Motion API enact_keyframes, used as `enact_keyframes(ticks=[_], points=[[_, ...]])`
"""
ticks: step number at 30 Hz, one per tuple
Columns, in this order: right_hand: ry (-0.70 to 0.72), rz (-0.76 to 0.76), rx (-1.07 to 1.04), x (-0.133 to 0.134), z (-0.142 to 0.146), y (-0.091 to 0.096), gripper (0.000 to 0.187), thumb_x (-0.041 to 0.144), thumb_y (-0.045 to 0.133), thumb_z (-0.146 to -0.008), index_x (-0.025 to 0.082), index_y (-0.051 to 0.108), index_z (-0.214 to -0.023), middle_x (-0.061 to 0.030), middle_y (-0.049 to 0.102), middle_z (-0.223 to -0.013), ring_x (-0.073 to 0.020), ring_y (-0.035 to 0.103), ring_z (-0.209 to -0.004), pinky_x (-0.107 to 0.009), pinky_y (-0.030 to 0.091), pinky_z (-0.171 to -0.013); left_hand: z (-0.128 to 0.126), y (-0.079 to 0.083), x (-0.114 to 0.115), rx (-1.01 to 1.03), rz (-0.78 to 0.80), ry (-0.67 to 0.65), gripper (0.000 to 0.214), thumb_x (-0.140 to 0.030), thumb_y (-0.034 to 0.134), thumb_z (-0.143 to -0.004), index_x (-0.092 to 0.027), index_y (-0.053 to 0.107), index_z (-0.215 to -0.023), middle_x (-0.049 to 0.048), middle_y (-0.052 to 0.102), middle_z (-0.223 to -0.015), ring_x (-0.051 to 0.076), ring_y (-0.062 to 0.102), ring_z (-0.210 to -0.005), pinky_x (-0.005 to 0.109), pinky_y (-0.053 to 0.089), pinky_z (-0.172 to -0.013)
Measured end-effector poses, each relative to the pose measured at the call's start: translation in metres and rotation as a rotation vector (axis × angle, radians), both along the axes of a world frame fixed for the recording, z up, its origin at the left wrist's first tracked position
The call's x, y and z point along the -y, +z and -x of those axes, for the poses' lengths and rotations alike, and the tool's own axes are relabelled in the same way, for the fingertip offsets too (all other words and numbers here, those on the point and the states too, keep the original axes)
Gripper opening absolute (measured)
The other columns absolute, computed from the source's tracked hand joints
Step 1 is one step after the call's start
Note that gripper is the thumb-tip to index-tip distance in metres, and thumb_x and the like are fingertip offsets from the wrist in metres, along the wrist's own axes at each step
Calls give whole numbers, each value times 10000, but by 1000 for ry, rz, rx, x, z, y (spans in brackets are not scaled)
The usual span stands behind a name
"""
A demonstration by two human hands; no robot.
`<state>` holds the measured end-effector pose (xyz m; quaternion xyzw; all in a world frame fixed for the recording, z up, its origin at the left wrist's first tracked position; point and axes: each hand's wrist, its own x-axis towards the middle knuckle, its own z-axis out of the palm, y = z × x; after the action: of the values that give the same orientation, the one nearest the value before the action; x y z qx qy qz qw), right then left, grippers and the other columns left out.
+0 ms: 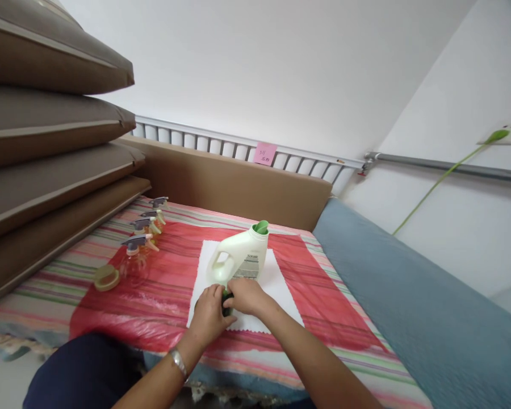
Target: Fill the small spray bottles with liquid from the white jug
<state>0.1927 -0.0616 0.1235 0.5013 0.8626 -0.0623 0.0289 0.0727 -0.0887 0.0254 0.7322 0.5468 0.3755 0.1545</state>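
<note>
My left hand [208, 313] and my right hand [246, 295] meet low in front of a white jug. Both close around a small dark green object [227, 307], mostly hidden by the fingers, so its kind is unclear. Just behind them the white jug [238, 258] stands upright, with a side handle, a printed label and a green pouring spout [261, 227] showing at its uncapped mouth. Under the jug and hands lies a white cloth [281, 295] with zigzag edges.
A clear spray bottle [134, 267] stands to the left, with several more behind it. Near it is a roll of tape [106, 277]. Red plastic sheeting [166, 301] covers part of the striped cloth [55, 289]. Stacked cushions [55, 119] rise at left; a blue padded panel [400, 284] borders the right.
</note>
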Motion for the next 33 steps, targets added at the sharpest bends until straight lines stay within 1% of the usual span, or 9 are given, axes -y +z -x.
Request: enact_keyframes(ticks=[4,9,12,16,21,24,27,30,33], points=[[117,-36,-71,4,3,-2,181,216,648,-678,187,643,-857,-75,689,-790,-244,623,-779,-343,410,-735,1,1,-1,14,-23,-8,365,-251,693,-597,-196,525,-917,57,571,-914,249,538,-893,381,413,-795],[160,-131,-316,18,-3,0,257,146,633,-711,226,612,-955,-55,648,-1022,-230,515,-1056,-398,258,-996,8,-4,-7,34,-19,5,368,-262,670,-622,-183,515,-947,62,569,-907,247,546,-881,384,430,-783],[-27,-192,-505,26,-14,-8,268,231,583,-783,221,558,-1050,-77,596,-1124,-227,508,-1069,-380,340,-945,11,-11,-8,48,-10,26,513,-285,707,-590,-180,487,-1041,73,555,-965,257,537,-924,402,425,-818],[-368,-171,-688,34,-18,-39,276,370,412,-869,173,506,-1038,-76,650,-933,-175,627,-770,-285,477,-695,13,-14,-8,58,4,47,543,-311,706,-596,-163,479,-1067,91,547,-985,270,529,-940,415,423,-826],[-528,-80,-723,31,3,-68,361,474,605,-700,203,544,-930,-11,663,-720,-194,626,-636,-264,446,-560,10,-10,-5,62,-10,29,435,-249,605,-681,-149,483,-1086,109,553,-1015,265,520,-971,413,405,-856],[-503,-61,-706,22,11,-65,314,418,632,-675,195,571,-887,-43,664,-768,-219,618,-717,-286,440,-616,11,-10,-4,69,-12,33,456,-229,614,-660,-145,484,-1089,116,559,-1026,266,524,-970,417,407,-855],[-370,-14,-697,12,11,-56,238,280,634,-669,190,604,-888,-38,653,-812,-195,603,-753,-274,439,-677,17,-9,-2,87,-6,35,460,-259,635,-651,-155,493,-1076,109,572,-1003,260,541,-936,412,426,-821],[-212,50,-683,5,8,-48,263,170,655,-613,224,647,-870,-7,636,-867,-171,590,-833,-236,432,-721,23,-7,-1,111,4,12,462,-294,668,-629,-185,509,-1050,83,584,-973,250,554,-914,398,435,-805],[-172,70,-677,5,9,-48,316,172,661,-607,241,643,-914,0,627,-901,-167,585,-838,-231,434,-705,27,-5,1,171,29,31,471,-280,680,-610,-193,522,-1045,72,589,-983,243,553,-933,386,429,-823]])
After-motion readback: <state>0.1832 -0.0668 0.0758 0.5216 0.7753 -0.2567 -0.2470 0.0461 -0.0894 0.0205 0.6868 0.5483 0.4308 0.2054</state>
